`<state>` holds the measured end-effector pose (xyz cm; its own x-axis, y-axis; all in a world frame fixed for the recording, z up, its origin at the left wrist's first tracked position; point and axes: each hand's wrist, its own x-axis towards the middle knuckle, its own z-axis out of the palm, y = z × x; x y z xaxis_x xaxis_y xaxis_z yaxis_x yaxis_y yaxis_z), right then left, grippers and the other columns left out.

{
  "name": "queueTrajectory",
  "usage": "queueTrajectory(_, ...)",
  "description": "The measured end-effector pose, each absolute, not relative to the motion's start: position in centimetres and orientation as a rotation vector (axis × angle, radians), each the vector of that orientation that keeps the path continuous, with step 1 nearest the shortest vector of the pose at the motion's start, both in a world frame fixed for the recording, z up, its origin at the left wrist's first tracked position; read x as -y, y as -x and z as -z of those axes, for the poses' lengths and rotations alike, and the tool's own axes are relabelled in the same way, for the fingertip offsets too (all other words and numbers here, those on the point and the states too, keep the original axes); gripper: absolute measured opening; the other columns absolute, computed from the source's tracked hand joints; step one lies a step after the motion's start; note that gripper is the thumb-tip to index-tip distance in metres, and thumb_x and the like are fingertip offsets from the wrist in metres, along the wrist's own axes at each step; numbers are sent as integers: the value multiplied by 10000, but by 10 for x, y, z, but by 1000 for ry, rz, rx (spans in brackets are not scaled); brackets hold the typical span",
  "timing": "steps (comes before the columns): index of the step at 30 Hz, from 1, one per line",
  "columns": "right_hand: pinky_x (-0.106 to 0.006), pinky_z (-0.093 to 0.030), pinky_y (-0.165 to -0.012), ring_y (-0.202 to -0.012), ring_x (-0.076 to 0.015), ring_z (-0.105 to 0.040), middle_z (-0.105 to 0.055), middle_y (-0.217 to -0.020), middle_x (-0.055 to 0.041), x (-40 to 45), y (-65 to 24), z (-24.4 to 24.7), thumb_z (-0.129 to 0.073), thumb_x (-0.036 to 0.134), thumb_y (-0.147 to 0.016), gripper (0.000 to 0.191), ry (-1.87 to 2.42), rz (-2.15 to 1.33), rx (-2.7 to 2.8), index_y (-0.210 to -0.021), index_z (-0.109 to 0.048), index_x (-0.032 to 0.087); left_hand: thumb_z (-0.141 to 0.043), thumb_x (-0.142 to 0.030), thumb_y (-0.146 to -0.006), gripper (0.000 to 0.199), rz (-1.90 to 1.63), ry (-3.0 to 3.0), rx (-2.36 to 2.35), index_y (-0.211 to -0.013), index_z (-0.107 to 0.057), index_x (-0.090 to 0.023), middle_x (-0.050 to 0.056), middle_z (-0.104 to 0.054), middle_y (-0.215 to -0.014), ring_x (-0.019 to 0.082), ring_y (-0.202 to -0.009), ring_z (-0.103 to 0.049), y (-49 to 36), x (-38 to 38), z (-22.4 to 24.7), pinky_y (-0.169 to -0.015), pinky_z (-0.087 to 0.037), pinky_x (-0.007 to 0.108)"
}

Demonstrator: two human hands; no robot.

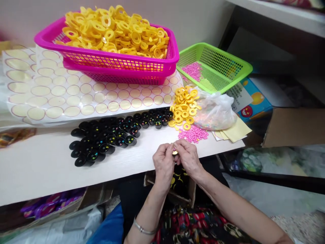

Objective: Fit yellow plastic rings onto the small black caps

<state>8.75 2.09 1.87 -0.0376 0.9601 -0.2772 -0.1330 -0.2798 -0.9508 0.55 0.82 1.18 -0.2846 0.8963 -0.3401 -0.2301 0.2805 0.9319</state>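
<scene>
Box point(192, 195): six o'clock, below the hands
Left hand point(163, 162): closed, pinching yellow piece point(175, 153)
Right hand point(188, 156): closed on its other side
Yellow piece: between fingertips, long axis unclear
Pink beads point(194, 134): one o'clock, nearer right hand
Black cups point(111, 139): ten o'clock, nearer left
Yellow rings point(184, 105): twelve o'clock

Blue printed box point(262, 101) at R, balloon pic + red face on it; brown cardbd box point(291, 127) just beside. White shelf point(286, 15) up top R. Under counter point(38, 169), L side: purple pkgs point(50, 205) in brown carton point(85, 198), grey plastic point(76, 225) + blue item point(109, 225) nearby. Amber-brown item point(15, 136) on counter's L end, too blurry to ID. Lower R: clear plastic point(281, 161), contents unclear.
</scene>
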Motion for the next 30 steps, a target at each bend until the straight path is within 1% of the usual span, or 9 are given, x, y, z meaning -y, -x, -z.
queueTrajectory(3, -150, -340, -297, -319, -65, -463, -479, -451, 65, -21, -87, -21, -561, 416, -735, 265, 1312, -1505, 950, -678, -515, 161, -589, -434, -714, 293, -1307, -797, -1494, -683, -565, -143, -38, -496, -523, 60, -423, -431, -6, -7, -9, -406, -370, 177)
queueTrajectory(5, -152, -343, -297, -298, -75, -457, -473, -390, 64, -23, -87, -23, -548, 426, -731, 275, 1331, -1611, 908, -669, -502, 162, -567, -457, -728, 316, -1281, -807, -1478, -690, -566, -143, -49, -458, -491, 60, -410, -406, -5, -6, -10, -390, -350, 176)
queueTrajectory(7, -156, -352, -300, -296, -82, -460, -480, -371, 57, -26, -87, -24, -542, 432, -727, 280, 1325, -1687, 886, -671, -495, 162, -541, -483, -743, 347, -1253, -797, -1425, -720, -568, -138, -64, -408, -463, 57, -387, -372, -1, -5, -12, -370, -327, 174)
queueTrajectory(9, -159, -362, -308, -309, -80, -464, -489, -389, 55, -28, -88, -24, -547, 436, -723, 285, 1287, -1714, 882, -683, -495, 159, -553, -476, -740, 352, -1225, -855, -1331, -790, -586, -130, -55, -437, -511, 57, -413, -387, 4, -4, -14, -391, -344, 176)
queueTrajectory(13, -151, -369, -331, -363, -52, -449, -503, -496, 51, -24, -95, -29, -595, 458, -704, 325, 1210, -1728, 878, -694, -510, 145, -698, -345, -631, 340, -1208, -1134, -1220, -898, -622, -148, -8, -527, -771, 48, -527, -420, 11, 0, -15, -488, -383, 179)
queueTrajectory(17, -182, -436, -407, -501, -76, -531, -591, -728, -14, -9, -115, -35, -606, 493, -711, 366, 989, -1792, 798, -842, -562, 154, -734, -308, -589, 270, -1274, -1256, -1308, -792, -648, -153, -16, -515, -746, 57, -542, -402, 9, 5, -21, -490, -349, 183)
queueTrajectory(22, -260, -504, -618, -757, -138, -597, -609, -981, -75, 15, -148, -37, -671, 425, -690, 398, 741, -1885, 783, -982, -595, 165, -733, -296, -614, 258, -1304, -1480, -1264, -828, -662, -171, 41, -590, -826, 170, -826, -517, 5, 20, -39, -722, -428, 272)
queueTrajectory(26, -337, -495, -752, -886, -175, -579, -618, -995, -77, 28, -157, -44, -687, 442, -672, 446, 623, -1979, 859, -1019, -615, 170, -696, -270, -662, 216, -1327, -1807, -1267, -861, -662, -192, 54, -620, -826, 193, -845, -510, 4, 33, -51, -760, -432, 329)
queueTrajectory(30, -277, -483, -735, -841, -147, -581, -641, -942, -48, 30, -157, -53, -764, 333, -586, 432, 726, -1912, 950, -971, -643, 178, -617, -237, -717, 162, -1255, -2211, -1237, -867, -654, -188, 64, -657, -834, 188, -785, -516, 0, 43, -61, -742, -421, 351)
